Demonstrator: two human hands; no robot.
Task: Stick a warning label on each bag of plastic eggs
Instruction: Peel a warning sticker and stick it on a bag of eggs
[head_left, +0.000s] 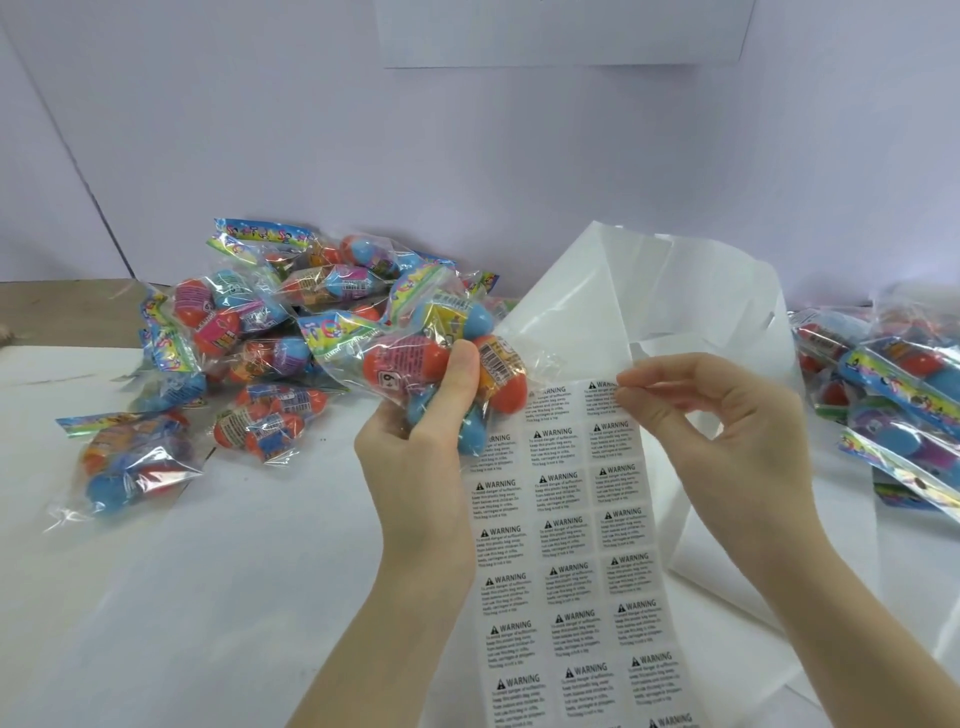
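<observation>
While a bag (436, 358) is gripped in the left hand (415, 431), ready for labelling, a label (602, 397) is pinched off the sheet (566, 561) by the right hand (727, 426).

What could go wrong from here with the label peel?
1. The right hand pinches a label's corner at the top of the sheet; a thin label may curl or tear.
2. The left hand holds only the bag, so the sheet could lift along.
3. The crinkled bag may wrinkle the label.
</observation>
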